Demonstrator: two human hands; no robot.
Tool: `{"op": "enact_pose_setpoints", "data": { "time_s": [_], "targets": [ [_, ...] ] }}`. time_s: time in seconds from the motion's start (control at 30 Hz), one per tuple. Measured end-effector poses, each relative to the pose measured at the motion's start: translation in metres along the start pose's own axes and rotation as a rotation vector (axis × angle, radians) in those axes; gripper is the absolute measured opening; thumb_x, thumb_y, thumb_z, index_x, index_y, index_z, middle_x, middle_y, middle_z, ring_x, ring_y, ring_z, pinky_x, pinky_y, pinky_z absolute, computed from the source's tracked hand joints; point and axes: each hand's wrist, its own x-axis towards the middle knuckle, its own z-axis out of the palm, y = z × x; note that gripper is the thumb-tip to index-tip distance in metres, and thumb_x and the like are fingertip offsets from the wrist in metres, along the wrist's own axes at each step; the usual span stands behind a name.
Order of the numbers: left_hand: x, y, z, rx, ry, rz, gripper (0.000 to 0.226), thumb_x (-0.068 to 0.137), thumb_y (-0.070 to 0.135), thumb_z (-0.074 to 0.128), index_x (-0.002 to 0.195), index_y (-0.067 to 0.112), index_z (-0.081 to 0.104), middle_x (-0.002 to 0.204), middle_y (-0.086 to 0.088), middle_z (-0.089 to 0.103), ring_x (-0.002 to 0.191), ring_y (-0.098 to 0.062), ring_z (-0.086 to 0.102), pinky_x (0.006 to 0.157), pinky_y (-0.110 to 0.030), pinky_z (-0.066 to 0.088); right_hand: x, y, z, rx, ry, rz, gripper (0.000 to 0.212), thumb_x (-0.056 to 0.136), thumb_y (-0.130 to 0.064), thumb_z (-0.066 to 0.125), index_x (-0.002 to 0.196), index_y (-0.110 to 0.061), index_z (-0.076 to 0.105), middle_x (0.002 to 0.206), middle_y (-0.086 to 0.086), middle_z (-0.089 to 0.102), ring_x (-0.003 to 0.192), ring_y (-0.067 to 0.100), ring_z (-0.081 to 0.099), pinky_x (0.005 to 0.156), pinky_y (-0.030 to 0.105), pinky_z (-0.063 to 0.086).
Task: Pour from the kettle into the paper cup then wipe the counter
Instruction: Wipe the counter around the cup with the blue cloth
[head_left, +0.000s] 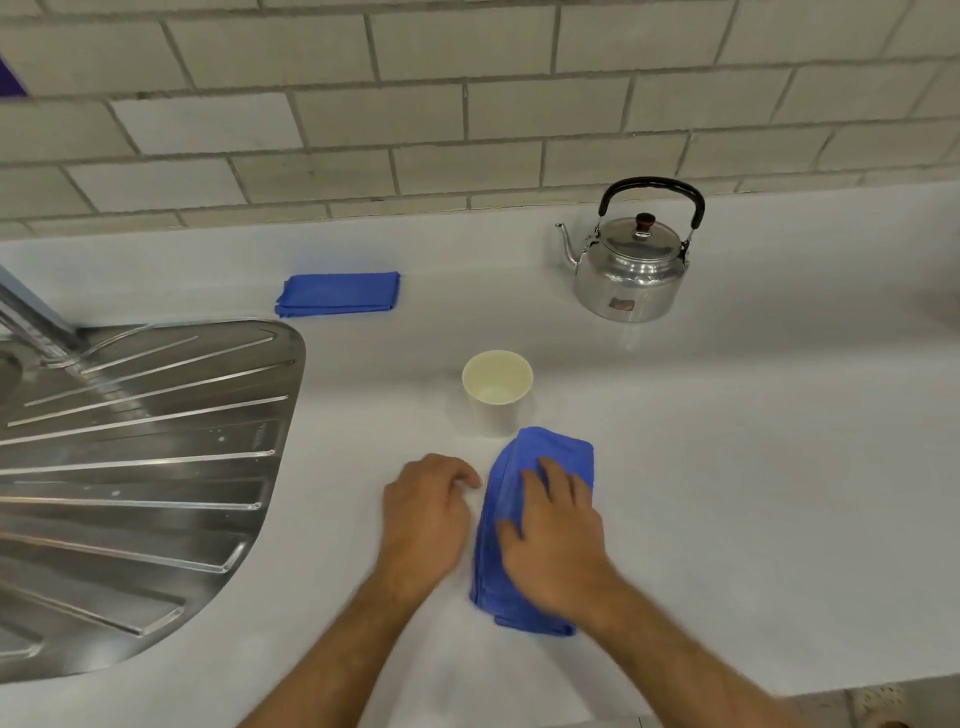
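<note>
A shiny metal kettle (631, 270) with a black handle stands upright at the back right of the white counter (753, 467), its spout pointing left. A white paper cup (497, 392) stands upright in the middle of the counter. Just in front of the cup lies a folded blue cloth (511, 514). My right hand (558, 535) presses flat on this cloth with fingers spread. My left hand (426, 512) rests on the bare counter just left of the cloth, fingers curled, holding nothing.
A second folded blue cloth (340, 293) lies at the back near the tiled wall (467, 119). A steel sink drainboard (135, 467) fills the left side. The counter's front edge runs along the bottom right.
</note>
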Motion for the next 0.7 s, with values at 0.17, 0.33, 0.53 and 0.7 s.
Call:
{"op": "enact_pose_setpoints", "data": {
  "time_s": [0.17, 0.33, 0.53, 0.7],
  "targets": [
    [0.046, -0.035, -0.02, 0.351, -0.056, -0.101, 0.047, 0.099, 0.031, 0.034, 0.146, 0.028, 0.033, 0.16, 0.003, 0.021, 0.147, -0.02, 0.014, 0.115, -0.048, 0.016, -0.003, 0.015, 0.029, -0.153, 0.066, 0.033, 0.072, 0.102, -0.047, 0.019, 0.151, -0.013, -0.02, 0.162, 0.007, -0.024, 0.149, 0.028, -0.023, 0.121, 0.039, 0.002],
    [0.067, -0.051, -0.006, 0.487, -0.121, -0.143, 0.058, 0.099, 0.05, 0.009, 0.151, 0.036, -0.01, 0.163, 0.011, -0.012, 0.15, -0.018, -0.01, 0.115, -0.058, -0.004, 0.056, 0.06, 0.003, -0.264, 0.194, 0.121, 0.068, 0.1, -0.049, 0.017, 0.158, -0.018, -0.002, 0.167, 0.003, -0.006, 0.152, 0.026, -0.008, 0.12, 0.043, 0.002],
    [0.069, -0.06, 0.008, 0.511, -0.092, -0.159, 0.054, 0.093, 0.054, -0.004, 0.139, 0.042, -0.03, 0.161, 0.014, -0.017, 0.149, -0.016, -0.015, 0.116, -0.055, -0.009, 0.165, 0.076, -0.041, -0.361, 0.19, 0.016, 0.065, 0.101, -0.043, 0.026, 0.156, -0.011, 0.014, 0.165, 0.012, 0.013, 0.15, 0.034, 0.012, 0.12, 0.046, 0.015],
    [0.066, -0.059, 0.011, 0.506, -0.039, -0.138, 0.056, 0.091, 0.053, -0.008, 0.144, 0.043, -0.025, 0.161, 0.016, -0.014, 0.149, -0.014, -0.011, 0.118, -0.053, -0.004, 0.214, 0.055, -0.045, -0.471, 0.043, -0.298, 0.07, 0.101, -0.048, 0.032, 0.157, -0.022, 0.0, 0.167, 0.004, -0.003, 0.152, 0.029, -0.004, 0.121, 0.04, 0.003]
  ]
}}
